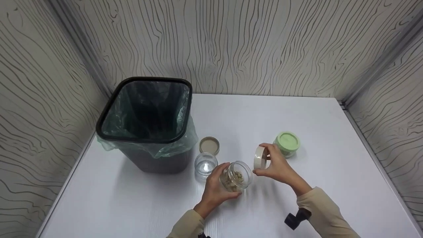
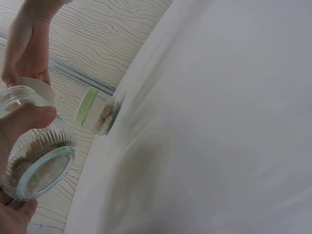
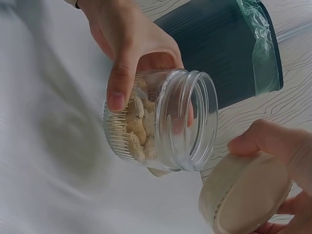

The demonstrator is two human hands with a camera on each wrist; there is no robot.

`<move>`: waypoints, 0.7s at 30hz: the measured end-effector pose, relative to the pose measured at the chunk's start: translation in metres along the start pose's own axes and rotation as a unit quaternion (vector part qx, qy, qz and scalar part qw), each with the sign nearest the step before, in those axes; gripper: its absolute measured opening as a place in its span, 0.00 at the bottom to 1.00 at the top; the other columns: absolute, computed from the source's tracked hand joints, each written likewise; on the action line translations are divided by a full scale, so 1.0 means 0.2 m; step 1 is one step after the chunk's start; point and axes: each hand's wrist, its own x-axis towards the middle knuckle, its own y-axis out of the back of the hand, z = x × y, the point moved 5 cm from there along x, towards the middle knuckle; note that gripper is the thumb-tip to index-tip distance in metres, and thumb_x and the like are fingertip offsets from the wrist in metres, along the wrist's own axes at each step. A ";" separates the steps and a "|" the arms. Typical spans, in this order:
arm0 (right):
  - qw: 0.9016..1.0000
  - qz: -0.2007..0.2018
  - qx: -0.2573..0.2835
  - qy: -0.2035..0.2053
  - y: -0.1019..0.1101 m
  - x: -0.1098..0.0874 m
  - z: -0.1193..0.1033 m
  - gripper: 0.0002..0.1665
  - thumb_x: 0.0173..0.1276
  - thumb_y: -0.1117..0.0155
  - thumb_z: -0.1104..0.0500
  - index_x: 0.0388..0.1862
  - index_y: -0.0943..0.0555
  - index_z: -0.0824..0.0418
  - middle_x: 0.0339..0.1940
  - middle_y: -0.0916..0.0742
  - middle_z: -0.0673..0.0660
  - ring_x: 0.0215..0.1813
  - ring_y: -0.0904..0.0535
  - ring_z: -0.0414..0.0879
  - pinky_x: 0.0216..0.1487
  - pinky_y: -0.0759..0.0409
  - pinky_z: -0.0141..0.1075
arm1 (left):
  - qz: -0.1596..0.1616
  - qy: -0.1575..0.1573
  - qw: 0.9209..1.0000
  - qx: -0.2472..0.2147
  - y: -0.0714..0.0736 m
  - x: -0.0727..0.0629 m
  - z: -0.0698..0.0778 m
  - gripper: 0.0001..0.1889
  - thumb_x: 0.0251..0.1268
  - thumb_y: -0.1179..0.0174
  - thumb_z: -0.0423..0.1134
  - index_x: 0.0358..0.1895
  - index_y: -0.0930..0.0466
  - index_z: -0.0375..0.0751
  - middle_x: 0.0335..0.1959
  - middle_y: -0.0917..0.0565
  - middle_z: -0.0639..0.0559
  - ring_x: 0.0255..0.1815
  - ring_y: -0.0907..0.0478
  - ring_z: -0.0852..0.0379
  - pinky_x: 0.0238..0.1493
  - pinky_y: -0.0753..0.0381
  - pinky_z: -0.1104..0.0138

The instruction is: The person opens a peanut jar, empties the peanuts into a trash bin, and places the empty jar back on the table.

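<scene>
My left hand point(image 1: 216, 188) grips a ribbed clear glass jar point(image 3: 161, 122) round its body, tilted with its uncovered mouth toward the right. Inside lie several tan, lumpy pieces that look like unshelled peanuts point(image 3: 136, 126). Just right of the mouth, my right hand point(image 1: 277, 165) pinches a cream-coloured lid point(image 1: 260, 158) on edge between thumb and fingers, apart from the jar. Beyond the right hand stands another jar with a green lid point(image 1: 287, 142); the left wrist view shows tan contents point(image 2: 106, 114) in it.
A dark bin point(image 1: 158, 162) with a black rim and green liner bag point(image 1: 172, 148) stands at the left on the white table point(image 1: 132, 205). Between it and my left hand are an uncovered clear glass jar point(image 1: 205, 165) and a tan lid point(image 1: 209, 145). Patterned walls point(image 1: 211, 46) surround the table.
</scene>
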 end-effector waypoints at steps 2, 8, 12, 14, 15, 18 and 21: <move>1.000 0.000 0.001 0.000 -0.01 0.00 0.01 0.48 0.39 0.22 0.62 0.61 0.33 0.74 0.45 0.25 0.65 0.48 0.28 0.49 0.53 0.18 0.49 | 0.000 -0.001 1.000 0.001 0.00 0.00 0.00 0.45 0.27 0.19 0.39 0.60 0.28 0.38 0.58 0.20 0.46 0.60 0.23 0.48 0.66 0.23 0.61; 1.000 0.004 0.010 0.006 -0.02 0.02 0.03 0.48 0.39 0.23 0.63 0.60 0.32 0.75 0.46 0.25 0.65 0.47 0.28 0.47 0.54 0.17 0.52 | -0.003 0.007 1.000 0.002 0.00 -0.01 0.00 0.45 0.27 0.19 0.39 0.60 0.28 0.38 0.57 0.20 0.46 0.60 0.23 0.48 0.66 0.23 0.60; 1.000 0.006 0.015 -0.004 -0.03 0.04 0.04 0.48 0.39 0.23 0.62 0.61 0.33 0.74 0.47 0.25 0.65 0.47 0.29 0.47 0.56 0.18 0.52 | -0.004 0.008 1.000 0.000 0.00 -0.01 0.00 0.45 0.27 0.19 0.39 0.60 0.28 0.38 0.58 0.20 0.46 0.61 0.23 0.48 0.67 0.24 0.60; 1.000 0.004 0.019 -0.012 -0.03 0.04 0.05 0.49 0.40 0.23 0.62 0.61 0.33 0.74 0.49 0.25 0.66 0.49 0.29 0.49 0.58 0.19 0.53 | -0.009 0.011 1.000 -0.004 0.00 -0.01 0.00 0.45 0.29 0.19 0.39 0.61 0.28 0.39 0.58 0.20 0.46 0.61 0.24 0.48 0.68 0.25 0.59; 1.000 0.003 0.021 -0.017 -0.04 0.05 0.05 0.49 0.40 0.23 0.62 0.62 0.34 0.74 0.49 0.26 0.66 0.50 0.29 0.51 0.59 0.20 0.53 | -0.011 0.013 1.000 -0.006 0.00 -0.02 0.00 0.45 0.29 0.19 0.39 0.61 0.29 0.39 0.58 0.21 0.46 0.61 0.24 0.48 0.68 0.25 0.59; 0.999 0.001 0.027 -0.027 -0.04 0.05 0.06 0.49 0.41 0.23 0.62 0.63 0.35 0.74 0.51 0.26 0.68 0.52 0.28 0.54 0.61 0.21 0.54 | -0.014 0.015 1.000 -0.008 0.00 -0.02 0.00 0.45 0.31 0.20 0.40 0.62 0.29 0.40 0.59 0.21 0.47 0.62 0.24 0.48 0.68 0.25 0.59; 0.999 0.005 0.030 -0.037 -0.04 0.06 0.07 0.49 0.42 0.24 0.62 0.63 0.35 0.74 0.51 0.26 0.68 0.53 0.28 0.56 0.62 0.22 0.55 | -0.010 0.010 1.000 -0.007 0.00 -0.02 0.00 0.45 0.30 0.19 0.40 0.61 0.29 0.40 0.58 0.20 0.48 0.61 0.23 0.49 0.67 0.25 0.59</move>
